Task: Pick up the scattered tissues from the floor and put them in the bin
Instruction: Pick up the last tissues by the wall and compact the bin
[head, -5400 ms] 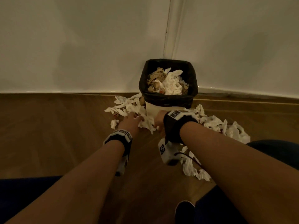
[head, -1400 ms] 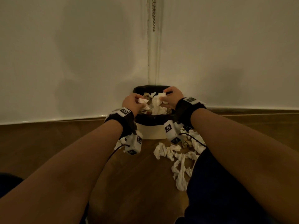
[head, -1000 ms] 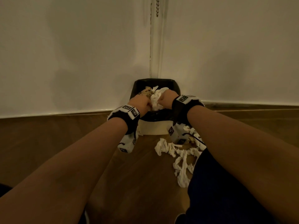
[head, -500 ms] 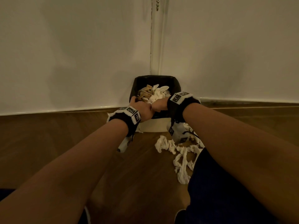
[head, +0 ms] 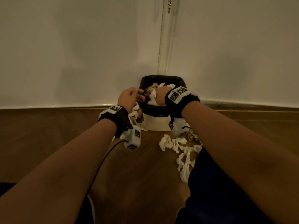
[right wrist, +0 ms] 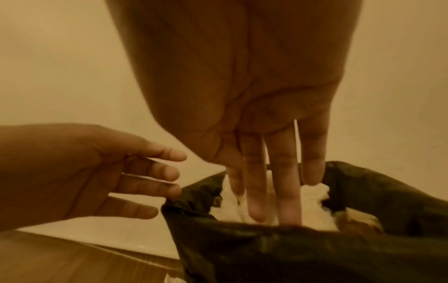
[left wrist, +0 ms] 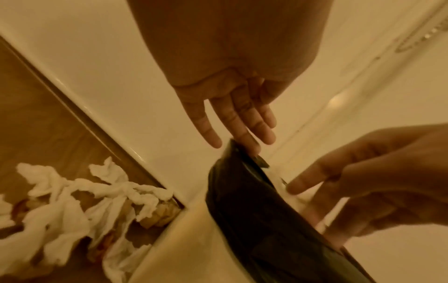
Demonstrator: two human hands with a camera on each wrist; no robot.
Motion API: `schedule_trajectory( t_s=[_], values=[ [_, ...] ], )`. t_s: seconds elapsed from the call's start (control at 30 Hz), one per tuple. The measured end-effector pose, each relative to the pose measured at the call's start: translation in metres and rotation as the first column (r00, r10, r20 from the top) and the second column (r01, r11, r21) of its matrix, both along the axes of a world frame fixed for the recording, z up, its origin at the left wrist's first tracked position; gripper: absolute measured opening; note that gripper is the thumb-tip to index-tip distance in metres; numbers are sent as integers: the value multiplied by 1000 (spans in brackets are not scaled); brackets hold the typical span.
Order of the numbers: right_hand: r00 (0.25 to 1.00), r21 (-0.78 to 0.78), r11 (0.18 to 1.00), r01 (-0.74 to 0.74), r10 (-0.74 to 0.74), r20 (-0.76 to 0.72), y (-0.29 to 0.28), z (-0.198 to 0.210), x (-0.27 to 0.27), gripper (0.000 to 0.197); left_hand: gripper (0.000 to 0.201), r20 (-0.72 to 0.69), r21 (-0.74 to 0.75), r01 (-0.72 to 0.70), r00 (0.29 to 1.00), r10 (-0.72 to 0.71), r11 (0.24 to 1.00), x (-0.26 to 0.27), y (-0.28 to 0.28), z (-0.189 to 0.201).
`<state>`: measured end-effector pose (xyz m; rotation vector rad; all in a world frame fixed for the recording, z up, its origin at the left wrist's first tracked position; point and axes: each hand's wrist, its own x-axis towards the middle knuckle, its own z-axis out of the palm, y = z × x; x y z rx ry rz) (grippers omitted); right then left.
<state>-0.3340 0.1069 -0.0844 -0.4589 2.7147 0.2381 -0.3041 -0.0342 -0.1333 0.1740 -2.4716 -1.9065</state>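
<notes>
The bin (head: 159, 126) is cream with a black liner (right wrist: 290, 252) and stands in the wall corner, heaped with white and brown tissues (head: 152, 96). My right hand (head: 159, 97) reaches into it. In the right wrist view its straight fingers (right wrist: 286, 191) press down on the white tissues (right wrist: 315, 193). My left hand (head: 131, 97) hovers at the bin's left rim with its fingers (left wrist: 242, 130) straight and empty, the tips touching the liner edge (left wrist: 232, 151). Crumpled tissues (head: 178, 144) lie on the floor right of the bin, and more tissues (left wrist: 84, 197) lie at its left.
White walls meet in a corner behind the bin, and a bead chain (head: 169, 5) hangs there. The floor (head: 56, 130) is wood. My dark-clothed knee (head: 218, 183) is beside the right-hand tissues. A cable (head: 103, 160) runs from the left wrist camera.
Both hands carried tissues from the floor to the bin and pushed them in. My left hand has since lifted away to the left rim and opened, while the right keeps pressing inside.
</notes>
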Motion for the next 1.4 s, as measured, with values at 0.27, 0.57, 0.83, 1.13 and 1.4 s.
schedule_trajectory(
  t_s=[0.27, 0.57, 0.83, 1.13, 1.4],
  values=[
    [987, -528, 847, 58, -129, -98, -57, 17, 31, 27, 21, 132, -345, -105, 979, 159, 933, 21, -83, -56],
    [967, -338, 919, 205, -135, 218, -84, -79, 49, 31, 52, 422, -729, 294, 904, 67, 617, 52, -106, -136],
    [930, -338, 883, 327, -237, 281, -76, -146, 42, 22, 50, 441, -676, 307, 897, 35, 670, 38, -68, -175],
    [904, -272, 886, 375, -285, 319, -69, -185, 45, 24, 55, 413, -820, 410, 907, -81, 400, 49, -70, -234],
    [902, -240, 903, 356, -264, 342, -72, -195, 45, 31, 41, 285, -796, 209, 957, 47, 567, 53, -86, -234]
  ],
)
